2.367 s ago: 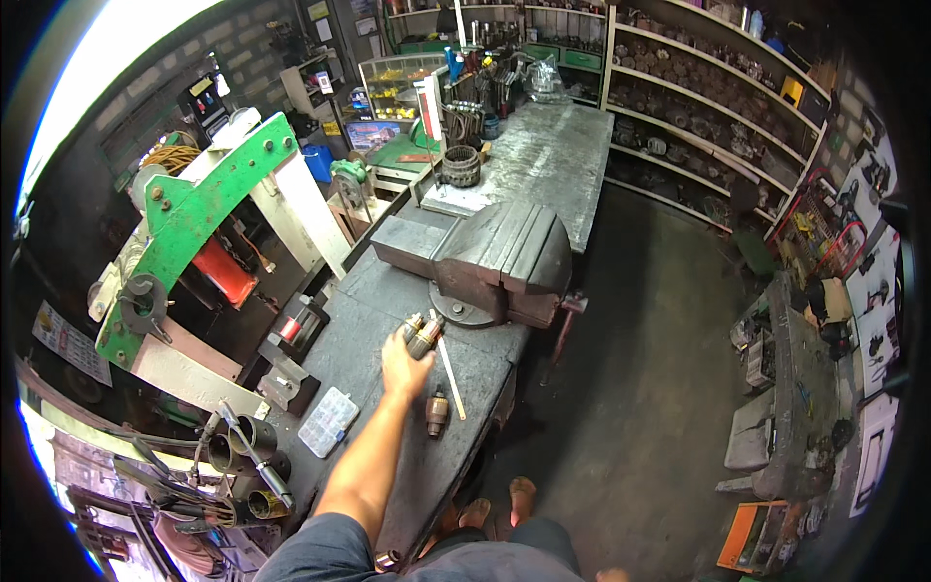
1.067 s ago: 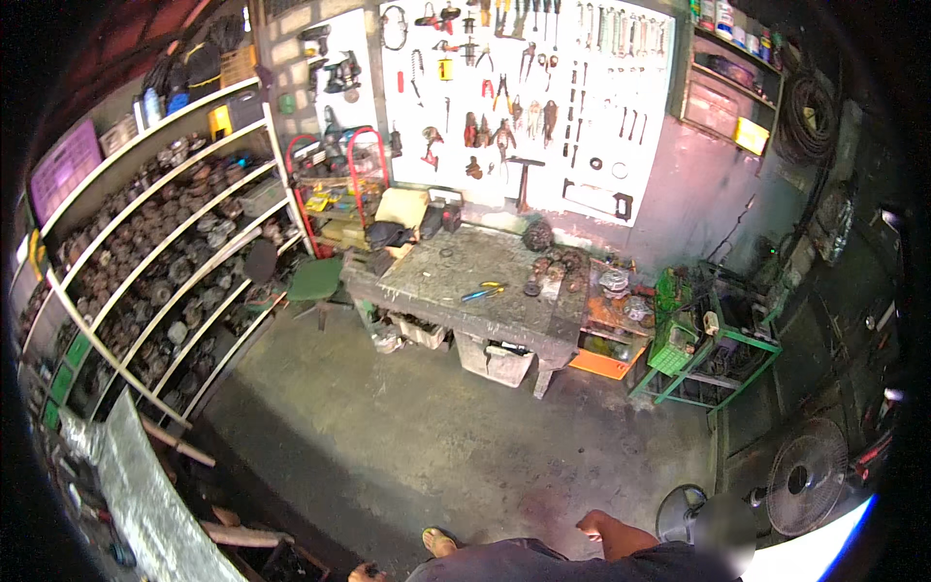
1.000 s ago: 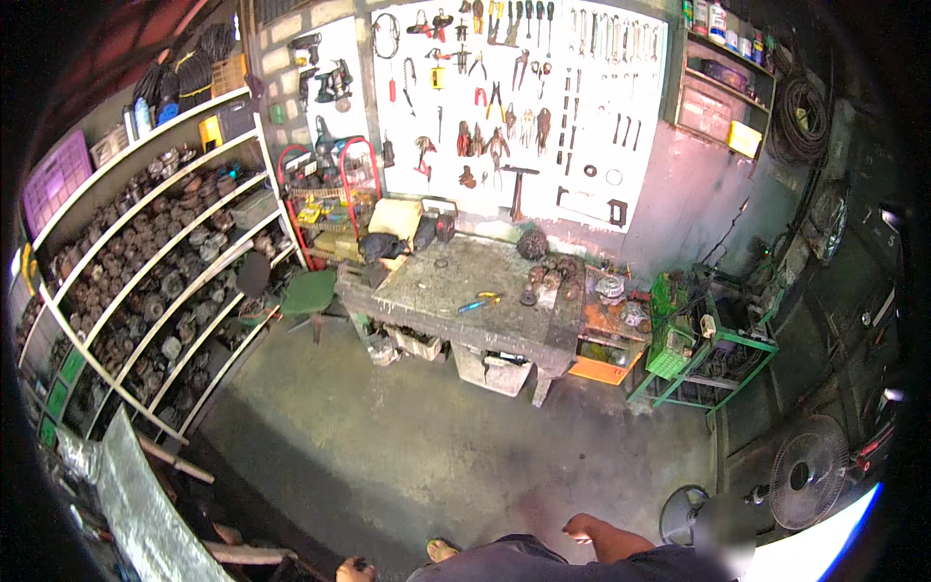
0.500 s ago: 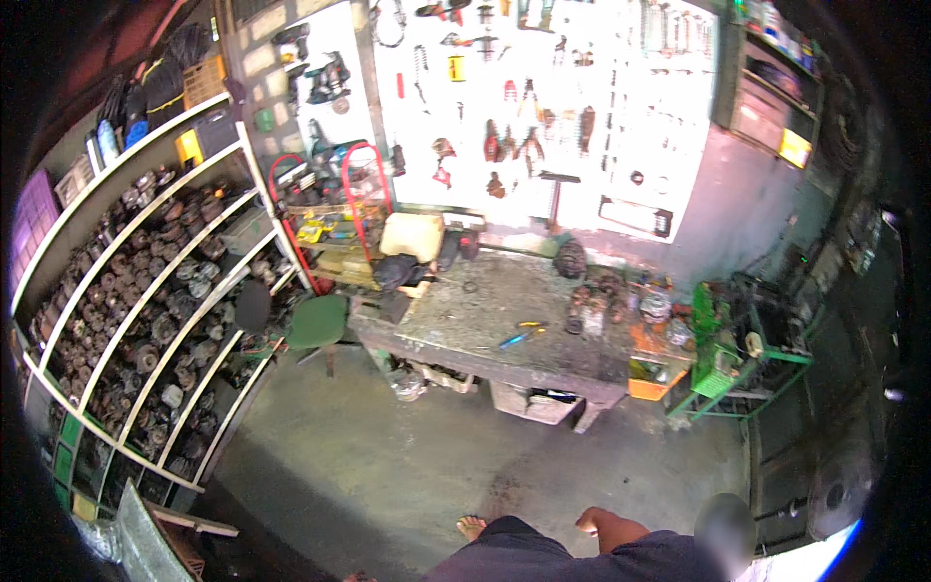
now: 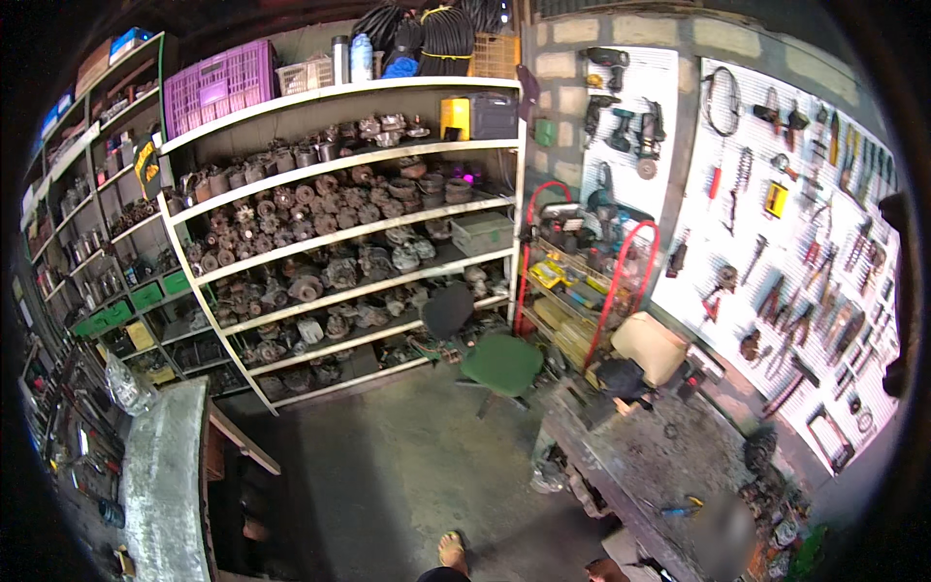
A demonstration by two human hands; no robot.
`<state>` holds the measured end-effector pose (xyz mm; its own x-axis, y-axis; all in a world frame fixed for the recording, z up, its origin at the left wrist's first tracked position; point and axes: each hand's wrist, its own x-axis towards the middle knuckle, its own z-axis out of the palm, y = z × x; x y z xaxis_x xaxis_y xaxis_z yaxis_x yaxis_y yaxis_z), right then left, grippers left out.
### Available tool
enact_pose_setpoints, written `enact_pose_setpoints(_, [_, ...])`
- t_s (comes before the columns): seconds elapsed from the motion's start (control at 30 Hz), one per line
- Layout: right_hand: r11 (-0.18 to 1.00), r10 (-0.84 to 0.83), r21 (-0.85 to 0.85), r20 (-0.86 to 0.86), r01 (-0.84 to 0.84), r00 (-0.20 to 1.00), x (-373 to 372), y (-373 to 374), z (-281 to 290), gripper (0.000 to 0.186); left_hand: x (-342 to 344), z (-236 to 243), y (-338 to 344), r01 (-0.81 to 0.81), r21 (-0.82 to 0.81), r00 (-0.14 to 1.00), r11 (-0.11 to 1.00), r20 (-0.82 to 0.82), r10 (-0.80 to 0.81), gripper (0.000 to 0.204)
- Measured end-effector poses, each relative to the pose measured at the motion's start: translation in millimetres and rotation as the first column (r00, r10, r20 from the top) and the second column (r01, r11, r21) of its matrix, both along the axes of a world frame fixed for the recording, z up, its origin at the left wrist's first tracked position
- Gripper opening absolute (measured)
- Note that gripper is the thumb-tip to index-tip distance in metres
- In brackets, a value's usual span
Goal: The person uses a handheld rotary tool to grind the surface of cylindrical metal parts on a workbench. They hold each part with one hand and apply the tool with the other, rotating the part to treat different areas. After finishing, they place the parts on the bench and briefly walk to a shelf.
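At the lower edge a small part of my right hand (image 5: 606, 570) shows, beside the near side of the workbench (image 5: 630, 475); its fingers are too cut off to make out. My left hand is out of the picture. A bare foot in a sandal (image 5: 452, 551) stands on the concrete floor. Lying on the bench is a blue and yellow hand tool (image 5: 682, 507), perhaps pliers. A dark cloth-like item (image 5: 621, 380) and a cream-coloured container (image 5: 650, 346) sit at the bench's far end.
White shelving (image 5: 349, 233) full of greasy metal parts spans the back. A green chair (image 5: 501, 364) stands before it, with a red-framed cart (image 5: 592, 281) to the right. Tools hang on a white pegboard (image 5: 776, 242). A metal-topped table (image 5: 167, 485) stands at left.
My view has swung left: the shelving now fills the middle, and the workbench and pegboard have shifted right. My right hand has slipped mostly below the lower edge.
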<state>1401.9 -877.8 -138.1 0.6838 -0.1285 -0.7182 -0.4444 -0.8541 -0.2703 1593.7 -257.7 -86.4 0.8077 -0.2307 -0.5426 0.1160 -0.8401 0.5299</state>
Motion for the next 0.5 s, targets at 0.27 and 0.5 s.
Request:
enact_pose_setpoints(0.27, [0.972, -0.179, 0.169, 0.075, 0.164, 0.981, 270.2, 59.8, 73.8, 0.07, 186.2, -10.9, 81.9, 0.2, 0.172, 0.974, 0.965, 0.07, -0.214, 0.05])
enact_pose_setpoints(0.5, [0.958, -0.216, 0.209, 0.081, 0.196, 0.973, 444.4, 66.7, 82.0, 0.061, 389.1, -8.2, 73.8, 0.07, 0.325, 0.998, 0.943, -0.026, -0.065, 0.042])
